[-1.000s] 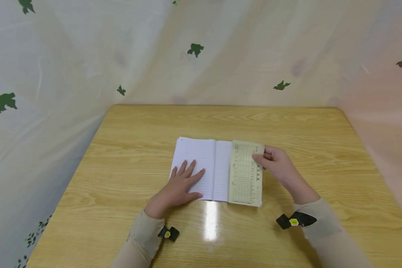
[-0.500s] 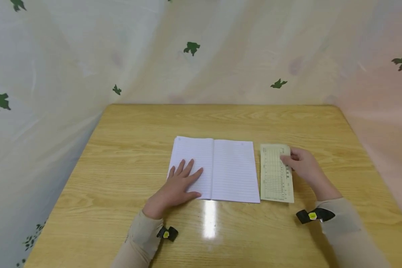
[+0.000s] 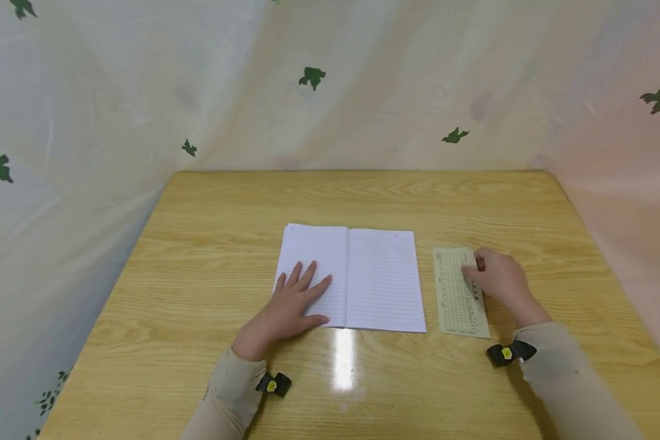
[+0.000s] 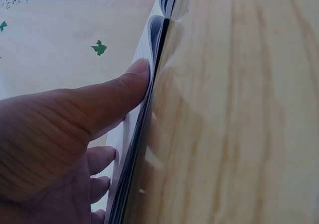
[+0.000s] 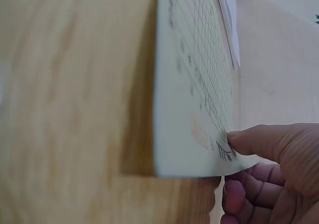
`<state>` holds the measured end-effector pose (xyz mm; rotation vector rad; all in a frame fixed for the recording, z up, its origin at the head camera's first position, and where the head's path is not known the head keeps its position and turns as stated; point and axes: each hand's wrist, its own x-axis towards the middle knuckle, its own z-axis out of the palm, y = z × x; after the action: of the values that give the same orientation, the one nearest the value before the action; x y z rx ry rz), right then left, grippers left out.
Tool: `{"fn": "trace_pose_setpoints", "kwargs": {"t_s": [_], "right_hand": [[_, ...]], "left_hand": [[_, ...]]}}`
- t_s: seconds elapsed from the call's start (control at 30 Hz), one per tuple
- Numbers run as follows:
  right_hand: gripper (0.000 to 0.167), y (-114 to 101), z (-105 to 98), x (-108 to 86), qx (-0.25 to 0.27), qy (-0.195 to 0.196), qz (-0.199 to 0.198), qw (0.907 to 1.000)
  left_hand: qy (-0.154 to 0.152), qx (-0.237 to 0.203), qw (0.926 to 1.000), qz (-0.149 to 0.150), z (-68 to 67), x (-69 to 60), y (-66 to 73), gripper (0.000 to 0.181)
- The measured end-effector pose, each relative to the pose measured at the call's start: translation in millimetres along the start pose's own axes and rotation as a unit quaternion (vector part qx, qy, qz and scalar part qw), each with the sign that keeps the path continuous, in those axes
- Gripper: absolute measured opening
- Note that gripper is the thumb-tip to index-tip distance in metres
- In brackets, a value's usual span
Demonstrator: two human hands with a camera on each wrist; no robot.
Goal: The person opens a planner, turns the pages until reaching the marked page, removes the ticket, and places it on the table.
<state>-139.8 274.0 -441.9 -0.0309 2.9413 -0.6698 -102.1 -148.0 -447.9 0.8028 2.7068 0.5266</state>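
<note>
An open notebook (image 3: 385, 281) with lined white pages lies flat on the wooden table. My left hand (image 3: 291, 305) rests on its left page with the fingers spread. In the left wrist view the thumb (image 4: 119, 92) presses the page near the lower edge. To the right of the notebook, my right hand (image 3: 500, 281) pinches a pale yellow printed form (image 3: 456, 296) by its right edge. The right wrist view has the thumb on top of the form (image 5: 194, 109) and the curled fingers (image 5: 254, 189) beneath it. The form's near edge stands off the tabletop there.
The wooden table (image 3: 242, 201) extends around the notebook on all sides. A pale curtain (image 3: 379, 79) with green bird shapes hangs behind it and along both sides. Light glares off the tabletop (image 3: 343, 360) just in front of the notebook.
My right hand has carried the yellow form from above the right page to beside the notebook and lowered it towards the table. My left hand has stayed on the left page.
</note>
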Motion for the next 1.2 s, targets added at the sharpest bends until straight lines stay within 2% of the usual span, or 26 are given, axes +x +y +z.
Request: {"fn": "trace_pose_setpoints", "kwargs": {"t_s": [0.07,0.13,0.23,0.3,0.37,0.47,0.57,0.67,0.8,0.87,0.93,1.03,1.1,1.13,1.2], "right_hand": [[0.030,-1,-1,-0.5,-0.009,-0.005,0.006,0.9999],[0.039,-3,-2,-1.4,-0.016,-0.007,0.012,0.9998],[0.050,-5,-3,-3.8,-0.031,-0.008,0.023,0.9992],[0.057,-7,-4,-5.8,-0.040,-0.009,0.031,0.9987],[0.061,-8,-5,-8.4,-0.041,-0.010,0.038,0.9984],[0.063,-9,-6,-13.5,-0.033,-0.002,0.042,0.9986],[0.060,-12,-8,-19.6,-0.019,0.016,0.035,0.9991],[0.056,-17,-10,-26.0,-0.006,0.035,0.020,0.9992],[0.053,-22,-12,-34.0,0.007,0.058,0.005,0.9983],[0.051,-24,-13,-36.9,0.012,0.069,-0.001,0.9976],[0.049,-25,-13,-39.1,0.016,0.078,-0.004,0.9968],[0.046,-25,-12,-41.3,0.018,0.092,-0.009,0.9956],[0.045,-24,-11,-42.1,0.019,0.100,-0.013,0.9947],[0.044,-24,-10,-42.5,0.021,0.105,-0.015,0.9942],[0.042,-25,-9,-43.2,0.024,0.112,-0.019,0.9932]], "left_hand": [[0.004,0.001,1.0000,-0.002,0.4,-0.2,-0.5,0.074],[0.010,0.003,0.9998,-0.017,0.8,-0.7,-0.9,0.074],[0.029,-0.002,0.9974,-0.066,1.3,-2.6,-2.2,0.078],[0.052,-0.015,0.9925,-0.110,1.5,-4.3,-3.5,0.082],[0.084,-0.048,0.9848,-0.144,0.5,-6.5,-5.0,0.086],[0.140,-0.106,0.9686,-0.177,-3.2,-9.4,-6.9,0.091],[0.192,-0.159,0.9502,-0.188,-10.1,-12.6,-7.2,0.091],[0.233,-0.186,0.9374,-0.180,-18.6,-16.0,-4.4,0.089],[0.282,-0.204,0.9276,-0.135,-31.2,-20.0,8.9,0.085],[0.303,-0.225,0.9217,-0.089,-36.7,-20.7,19.6,0.084],[0.317,-0.242,0.9168,-0.024,-39.6,-19.6,31.3,0.084],[0.312,-0.255,0.9110,0.089,-37.5,-14.5,48.6,0.085],[0.299,-0.244,0.9099,0.152,-32.6,-8.6,58.9,0.088],[0.291,-0.233,0.9116,0.172,-29.5,-5.1,63.6,0.090],[0.274,-0.191,0.9195,0.208,-20.9,2.5,70.7,0.092]]}}
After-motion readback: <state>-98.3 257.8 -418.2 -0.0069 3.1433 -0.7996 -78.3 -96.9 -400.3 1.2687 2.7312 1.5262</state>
